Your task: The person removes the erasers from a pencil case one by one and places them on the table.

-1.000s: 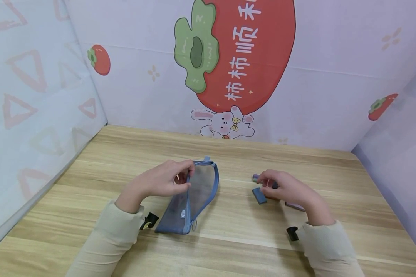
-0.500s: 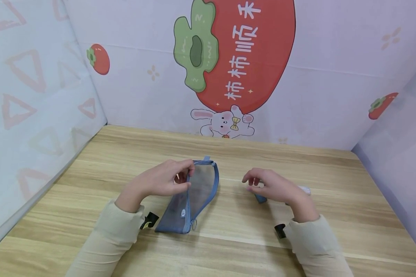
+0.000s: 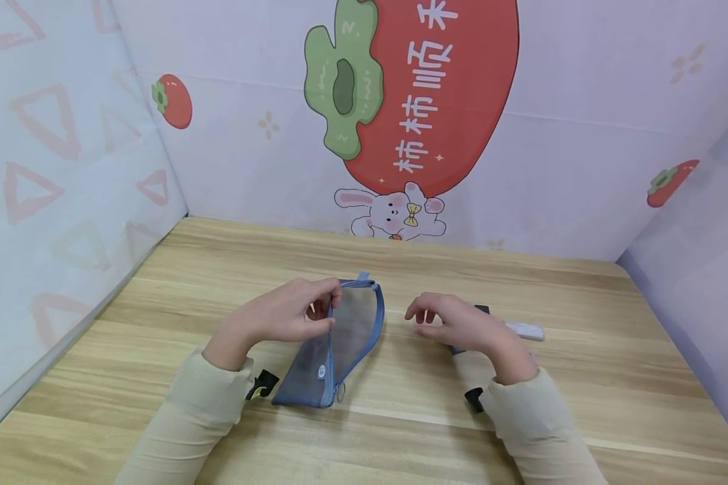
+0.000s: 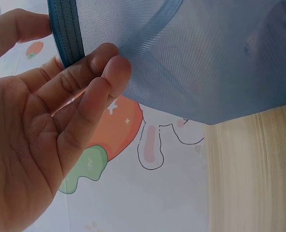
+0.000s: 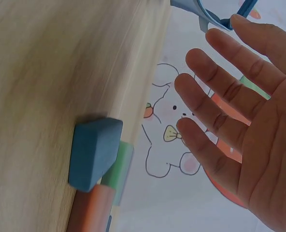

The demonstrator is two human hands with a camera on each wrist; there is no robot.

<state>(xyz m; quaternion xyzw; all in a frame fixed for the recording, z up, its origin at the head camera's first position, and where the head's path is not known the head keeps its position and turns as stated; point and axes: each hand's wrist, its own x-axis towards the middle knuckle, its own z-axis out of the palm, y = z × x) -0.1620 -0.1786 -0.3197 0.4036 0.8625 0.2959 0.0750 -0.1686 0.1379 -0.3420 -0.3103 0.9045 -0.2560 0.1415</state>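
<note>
A blue mesh zip pouch (image 3: 306,385) stands unzipped on the wooden table, its mouth facing right. My left hand (image 3: 282,314) pinches the near zip edge of it between thumb and fingers; in the left wrist view the fingers (image 4: 87,99) overlap the mesh beside the zip tape. Between the pouch and some small items is my right hand (image 3: 458,325), above the table with fingers relaxed and nothing in them. The right wrist view shows its bare palm, with a blue block (image 5: 91,154), a green rounded piece (image 5: 120,169) and an orange-brown piece (image 5: 89,209) lying off to the side.
A pale, flat bar (image 3: 524,331) and a dark piece (image 3: 482,308) lie behind the right wrist, partly covered by the hand. A printed white sheet (image 3: 236,162) rises along the table's back edge. Black straps or clips (image 3: 263,384) show by both wrists.
My right hand has moved left, away from the small items and toward the pouch, uncovering the pale bar. The left hand and the pouch have stayed in place.
</note>
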